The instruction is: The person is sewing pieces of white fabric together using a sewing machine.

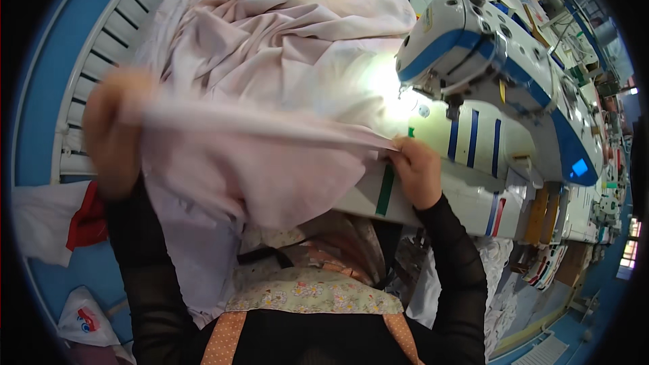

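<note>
A pale pink piece of fabric (291,169) stretches between my two hands, its upper edge pulled into a long fold. My right hand (418,167) pinches one end of that edge, just in front of the sewing machine's bed. At the other end is my left hand (116,132), raised at the left and smeared by motion; it appears closed around the fabric, though its fingers are blurred. The white and blue sewing machine (473,47) stands at the upper right, its lamp lighting the needle area. No cloth shows under its needle.
A large heap of pale pink fabric (270,20) covers the far side of the table. A white slatted rack (101,54) borders it at left. Blue and green tape strips (453,138) mark the machine table. White and red cloth (54,220) hangs at the lower left.
</note>
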Demonstrator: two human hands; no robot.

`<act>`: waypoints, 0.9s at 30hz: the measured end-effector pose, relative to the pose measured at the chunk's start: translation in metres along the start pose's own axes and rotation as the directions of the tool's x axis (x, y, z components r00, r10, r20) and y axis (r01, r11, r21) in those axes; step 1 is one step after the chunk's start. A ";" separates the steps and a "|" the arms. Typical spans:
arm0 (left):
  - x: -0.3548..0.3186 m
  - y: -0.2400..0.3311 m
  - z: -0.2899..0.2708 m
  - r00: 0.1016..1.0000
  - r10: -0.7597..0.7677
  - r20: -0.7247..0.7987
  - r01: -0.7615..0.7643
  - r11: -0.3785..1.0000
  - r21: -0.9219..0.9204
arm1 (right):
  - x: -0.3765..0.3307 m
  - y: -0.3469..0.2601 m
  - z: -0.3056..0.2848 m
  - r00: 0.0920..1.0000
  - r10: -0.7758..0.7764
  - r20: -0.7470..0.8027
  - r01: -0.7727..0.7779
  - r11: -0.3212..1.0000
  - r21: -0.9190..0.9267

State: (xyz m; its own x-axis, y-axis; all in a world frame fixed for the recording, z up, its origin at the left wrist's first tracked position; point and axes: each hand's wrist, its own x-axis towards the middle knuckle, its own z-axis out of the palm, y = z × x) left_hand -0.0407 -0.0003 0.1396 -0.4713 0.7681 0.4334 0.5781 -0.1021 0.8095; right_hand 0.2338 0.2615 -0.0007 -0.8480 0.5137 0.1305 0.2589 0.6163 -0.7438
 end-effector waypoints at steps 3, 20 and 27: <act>-0.077 0.067 0.011 0.650 0.423 0.631 -0.581 0.812 0.053 | -0.023 -0.029 0.015 0.929 -0.352 -0.115 0.337 0.933 -0.127; -0.078 -0.091 0.097 0.984 0.162 0.078 -0.162 0.610 0.776 | -0.190 -0.058 0.048 0.971 -0.204 -0.128 0.227 0.953 0.200; -0.006 -0.157 0.058 0.986 -0.045 0.163 -0.104 0.597 0.795 | -0.171 -0.022 0.068 0.994 -0.108 0.003 0.103 0.956 0.276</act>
State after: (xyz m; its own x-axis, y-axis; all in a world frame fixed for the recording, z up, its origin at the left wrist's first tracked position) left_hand -0.0902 0.0473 -0.0131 -0.3820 0.8647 0.3261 0.9241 0.3617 0.1232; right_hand 0.3412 0.1192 -0.0511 -0.8724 0.4424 0.2077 0.0327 0.4770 -0.8783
